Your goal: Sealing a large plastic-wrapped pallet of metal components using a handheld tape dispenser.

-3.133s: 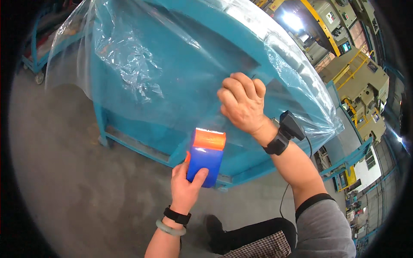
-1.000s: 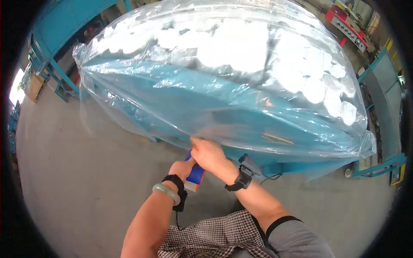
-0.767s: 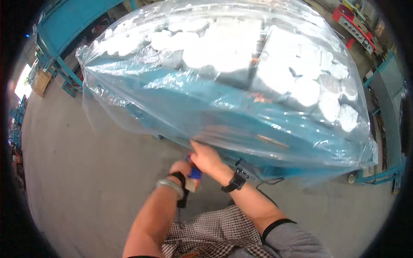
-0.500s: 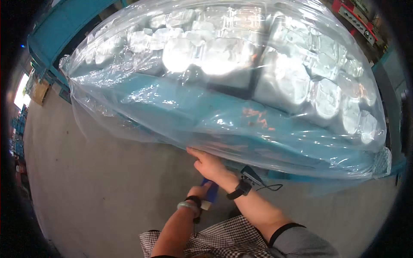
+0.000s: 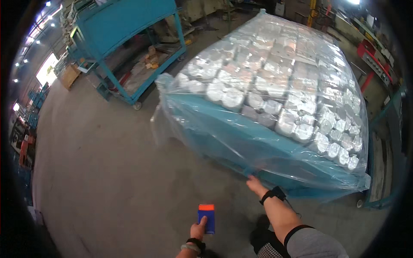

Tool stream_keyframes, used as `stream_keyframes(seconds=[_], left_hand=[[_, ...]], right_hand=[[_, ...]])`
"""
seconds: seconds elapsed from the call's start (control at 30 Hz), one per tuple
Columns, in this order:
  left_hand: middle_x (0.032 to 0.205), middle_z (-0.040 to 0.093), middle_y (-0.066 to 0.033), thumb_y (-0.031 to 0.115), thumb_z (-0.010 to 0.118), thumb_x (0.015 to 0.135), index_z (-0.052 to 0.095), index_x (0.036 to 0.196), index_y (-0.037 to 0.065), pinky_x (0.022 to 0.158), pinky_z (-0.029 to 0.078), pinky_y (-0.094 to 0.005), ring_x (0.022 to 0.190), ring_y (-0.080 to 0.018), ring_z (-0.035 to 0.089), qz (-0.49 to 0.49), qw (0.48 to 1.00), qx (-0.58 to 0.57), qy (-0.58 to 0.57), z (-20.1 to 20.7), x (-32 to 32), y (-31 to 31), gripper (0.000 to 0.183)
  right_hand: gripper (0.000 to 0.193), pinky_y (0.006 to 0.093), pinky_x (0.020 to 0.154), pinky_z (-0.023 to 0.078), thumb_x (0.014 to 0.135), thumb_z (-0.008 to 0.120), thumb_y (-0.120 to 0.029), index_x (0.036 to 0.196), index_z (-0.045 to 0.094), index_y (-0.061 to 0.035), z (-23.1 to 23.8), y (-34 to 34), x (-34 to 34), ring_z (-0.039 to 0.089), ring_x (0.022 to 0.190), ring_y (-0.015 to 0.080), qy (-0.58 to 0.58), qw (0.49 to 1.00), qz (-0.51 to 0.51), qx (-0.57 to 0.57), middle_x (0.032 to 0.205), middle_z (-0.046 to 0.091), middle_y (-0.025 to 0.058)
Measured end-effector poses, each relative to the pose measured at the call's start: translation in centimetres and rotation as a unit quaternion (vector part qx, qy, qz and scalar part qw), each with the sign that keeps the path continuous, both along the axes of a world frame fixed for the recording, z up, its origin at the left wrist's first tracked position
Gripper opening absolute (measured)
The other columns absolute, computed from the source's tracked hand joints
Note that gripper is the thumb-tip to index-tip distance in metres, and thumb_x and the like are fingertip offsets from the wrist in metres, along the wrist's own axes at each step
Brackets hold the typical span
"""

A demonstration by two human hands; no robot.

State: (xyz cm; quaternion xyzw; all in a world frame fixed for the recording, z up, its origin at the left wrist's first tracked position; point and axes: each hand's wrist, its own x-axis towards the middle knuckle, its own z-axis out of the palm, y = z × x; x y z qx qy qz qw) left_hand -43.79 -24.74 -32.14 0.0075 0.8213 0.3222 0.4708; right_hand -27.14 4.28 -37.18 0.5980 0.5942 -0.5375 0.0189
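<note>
The left hand (image 5: 198, 231) grips a flat, rectangular blue-and-orange dispenser (image 5: 209, 218), thumb pressed on its smooth blue face, at the near side over the dull gray floor (image 5: 107, 172) and apart from the film. To its right and farther off, the right hand (image 5: 257, 185) meets the lower near edge of the clear, wrinkled plastic film (image 5: 228, 139), though whether its fingers pinch it I cannot tell. Beneath that glossy film, shiny rounded metal pieces (image 5: 301, 129) lie in rows above a blue sloping panel (image 5: 262, 150).
</note>
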Motion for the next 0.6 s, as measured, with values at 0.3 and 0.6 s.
stream_keyframes(seconds=[0.3,0.6], left_hand=[[0.098,0.067,-0.0197,0.052,0.064,0.080,0.063,0.113,0.003,0.084,0.048,-0.0395,0.093,-0.0344,0.064,-0.079,0.981,0.047,0.172,14.6,-2.5,-10.9,0.059],[0.089,0.066,-0.0150,0.052,0.067,0.076,0.062,0.112,0.009,0.085,0.042,-0.0421,0.089,-0.0352,0.055,-0.242,0.910,0.064,0.332,29.8,-9.1,-20.5,0.056]], right_hand=[[0.036,0.0359,0.091,0.045,0.090,0.047,-0.015,0.124,0.054,-0.0067,8.7,-23.2,15.0,0.056,0.109,0.0234,0.145,0.964,0.122,-0.185,0.119,0.060,0.0093],[0.043,0.0348,0.089,0.046,0.085,0.052,-0.038,0.118,0.060,-0.0112,28.0,-38.4,31.1,0.060,0.104,0.0251,-0.116,0.975,0.139,-0.127,0.117,0.062,0.0084]])
